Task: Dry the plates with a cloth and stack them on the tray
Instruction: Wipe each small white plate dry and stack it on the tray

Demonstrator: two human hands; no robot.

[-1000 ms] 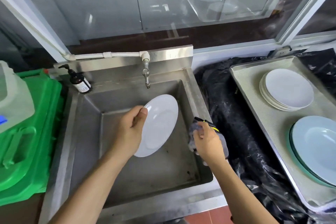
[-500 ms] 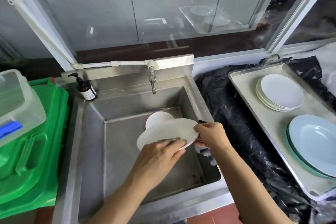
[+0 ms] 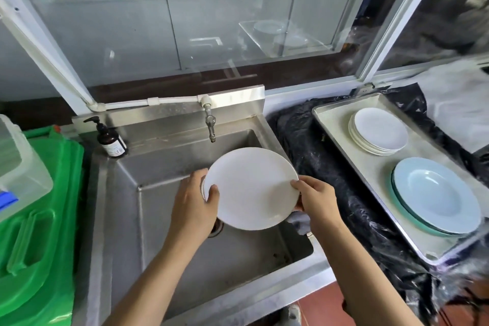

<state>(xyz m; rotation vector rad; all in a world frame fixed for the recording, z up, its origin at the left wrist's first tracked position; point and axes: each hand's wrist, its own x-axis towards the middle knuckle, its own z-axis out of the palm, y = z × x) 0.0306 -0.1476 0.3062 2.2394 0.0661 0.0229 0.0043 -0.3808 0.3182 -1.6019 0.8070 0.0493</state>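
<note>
Head view, and the white plate (image 3: 251,188) is up over the steel sink (image 3: 169,219), face tilted toward the camera, held from both sides. The left hand (image 3: 194,209) grips the plate's left edge, thumb curled over the front rim, the other fingers wrapped behind it. The right hand (image 3: 316,200) clamps the right edge, thumb on the front, fingers curled round the back. Just under that right hand a bit of grey cloth (image 3: 300,221) peeks out below the plate's rim; whether the fingers are pinching it too, I cannot tell from here.

Far side of the sink, the tap (image 3: 210,124) hangs down from a white pipe, and to its left a brown pump bottle (image 3: 111,140) stands on the sink's ledge. Left of the sink, a green plastic bin lid (image 3: 39,233) with a clear tub (image 3: 18,167) on top of it.

Over on the right, well apart from the hands, the metal tray (image 3: 341,140) sits on black plastic sheeting (image 3: 304,145). On the tray's far end is a stack of white plates (image 3: 378,131); nearer, a stack of pale blue deep plates (image 3: 436,194), just beside the white stack but not touching it.
</note>
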